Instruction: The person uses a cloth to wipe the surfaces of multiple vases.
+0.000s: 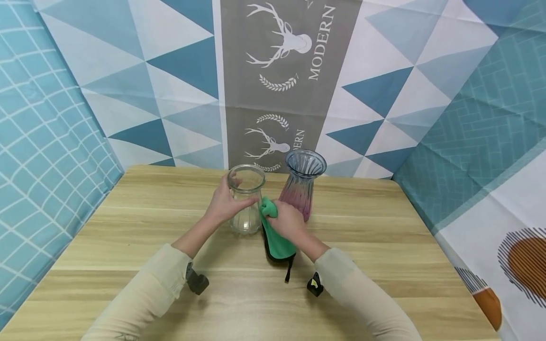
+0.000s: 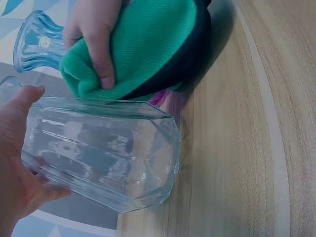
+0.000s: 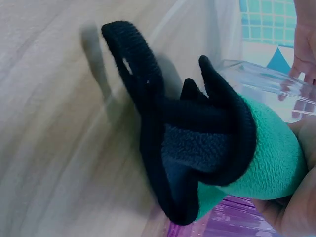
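My left hand (image 1: 223, 201) grips a clear glass vase (image 1: 246, 222) around its upper part, just below the rim. The vase stands upright on the table, its faceted base showing in the left wrist view. A green cloth (image 1: 279, 245) with black edging and a black hanging loop is bunched in my right hand (image 1: 288, 219), close against the right side of the clear vase. The cloth's dark grey underside (image 3: 195, 153) shows in the right wrist view. Right behind that hand stands a ribbed glass vase (image 1: 294, 189), blue at its flared top and pink-purple below, partly hidden by the hand.
Both vases stand toward the back of a light wood-grain table (image 1: 367, 284). Behind it hangs a patterned cloth backdrop (image 1: 179, 85) with triangles and deer heads. Blue tiled-pattern cloth (image 1: 47, 142) lines the left side.
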The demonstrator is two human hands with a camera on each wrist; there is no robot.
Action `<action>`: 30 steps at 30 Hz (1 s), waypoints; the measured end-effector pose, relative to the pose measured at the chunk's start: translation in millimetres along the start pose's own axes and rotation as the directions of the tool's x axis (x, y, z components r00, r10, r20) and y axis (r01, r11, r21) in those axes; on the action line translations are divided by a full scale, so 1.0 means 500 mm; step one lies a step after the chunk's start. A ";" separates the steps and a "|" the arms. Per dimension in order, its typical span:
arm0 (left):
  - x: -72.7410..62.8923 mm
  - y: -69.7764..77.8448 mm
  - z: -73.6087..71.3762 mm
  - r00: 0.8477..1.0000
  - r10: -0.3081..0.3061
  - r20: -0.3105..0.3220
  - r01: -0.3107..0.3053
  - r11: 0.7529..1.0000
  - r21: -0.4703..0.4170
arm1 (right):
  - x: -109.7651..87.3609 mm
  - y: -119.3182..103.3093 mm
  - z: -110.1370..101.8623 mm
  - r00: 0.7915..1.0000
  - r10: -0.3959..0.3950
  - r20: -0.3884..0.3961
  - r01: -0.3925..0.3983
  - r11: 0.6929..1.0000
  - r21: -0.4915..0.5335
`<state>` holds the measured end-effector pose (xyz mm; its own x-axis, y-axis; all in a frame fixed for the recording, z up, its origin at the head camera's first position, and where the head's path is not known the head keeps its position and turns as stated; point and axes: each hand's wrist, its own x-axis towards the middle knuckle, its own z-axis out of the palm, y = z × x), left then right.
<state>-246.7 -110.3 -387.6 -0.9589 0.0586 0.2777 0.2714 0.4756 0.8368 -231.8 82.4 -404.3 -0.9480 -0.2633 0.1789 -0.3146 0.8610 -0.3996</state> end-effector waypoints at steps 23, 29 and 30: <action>-0.002 0.002 -0.013 0.998 0.059 -0.015 -0.059 0.998 0.005 | -0.002 -0.012 -0.019 0.979 -0.012 -0.201 0.031 0.996 0.089; -0.005 0.006 -0.014 0.999 0.039 -0.011 -0.039 0.999 -0.014 | 0.004 -0.021 -0.032 0.963 -0.057 -0.262 0.086 0.991 0.102; -0.005 0.007 -0.014 0.999 0.034 -0.012 -0.034 0.999 -0.017 | 0.005 -0.022 -0.033 0.962 -0.064 -0.267 0.092 0.991 0.096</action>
<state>-242.6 -114.8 -382.3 -0.9480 0.0640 0.3118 0.3055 0.4578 0.8349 -229.7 79.3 -384.4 -0.8786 -0.1919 0.4372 -0.4039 0.7871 -0.4662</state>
